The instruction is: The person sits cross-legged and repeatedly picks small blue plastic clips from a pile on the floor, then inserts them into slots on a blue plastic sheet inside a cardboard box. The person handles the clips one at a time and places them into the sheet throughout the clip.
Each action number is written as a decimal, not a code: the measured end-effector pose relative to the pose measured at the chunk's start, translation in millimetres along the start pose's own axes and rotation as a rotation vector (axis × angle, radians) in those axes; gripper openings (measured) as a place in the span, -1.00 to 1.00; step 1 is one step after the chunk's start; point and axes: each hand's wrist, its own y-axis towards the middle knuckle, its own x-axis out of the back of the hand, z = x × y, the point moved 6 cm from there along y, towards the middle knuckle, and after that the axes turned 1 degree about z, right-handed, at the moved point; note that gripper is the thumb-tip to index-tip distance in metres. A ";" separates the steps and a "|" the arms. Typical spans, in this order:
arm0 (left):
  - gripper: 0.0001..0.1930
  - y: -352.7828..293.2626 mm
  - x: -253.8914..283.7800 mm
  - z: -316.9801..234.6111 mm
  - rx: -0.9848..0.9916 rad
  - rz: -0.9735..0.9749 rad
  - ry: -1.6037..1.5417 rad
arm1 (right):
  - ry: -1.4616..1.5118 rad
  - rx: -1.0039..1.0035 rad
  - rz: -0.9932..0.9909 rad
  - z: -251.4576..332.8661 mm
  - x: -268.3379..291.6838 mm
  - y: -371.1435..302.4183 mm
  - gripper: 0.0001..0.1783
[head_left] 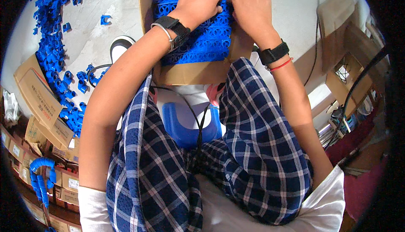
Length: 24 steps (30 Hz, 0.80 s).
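Observation:
An open cardboard box [192, 77] stands just beyond my knees, filled with neat rows of blue plastic clips [198, 46]. Over the far part of these rows, my left hand [198, 5] reaches in with its fingers curled and its thumb bent under. Close to it on the right, my right hand [253, 10] is closed as well, knuckles up, near the box's right wall. Both hands' fingertips are at the clips, and whatever lies between them is hidden.
Loose blue clips [52, 34] lie heaped on the floor to the left, with one stray clip [105, 20] nearer the box. Flattened cardboard [40, 93] leans beside the heap. A blue plastic stool [185, 137] shows between my legs. A black cable [316, 42] runs along the right.

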 end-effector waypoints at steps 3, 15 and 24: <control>-0.71 0.4 -0.7 0.6 -0.007 -0.003 -0.012 | -0.023 0.035 -0.043 0.2 2.4 -1.3 -0.87; -0.76 -2.1 2.0 3.8 -0.018 -0.044 -0.075 | 0.448 -0.131 -0.322 -15.6 11.2 -5.2 -0.78; -0.76 1.9 62.9 6.9 -0.005 -0.128 -0.531 | 0.637 -0.203 -0.330 -22.9 34.4 -6.2 -0.77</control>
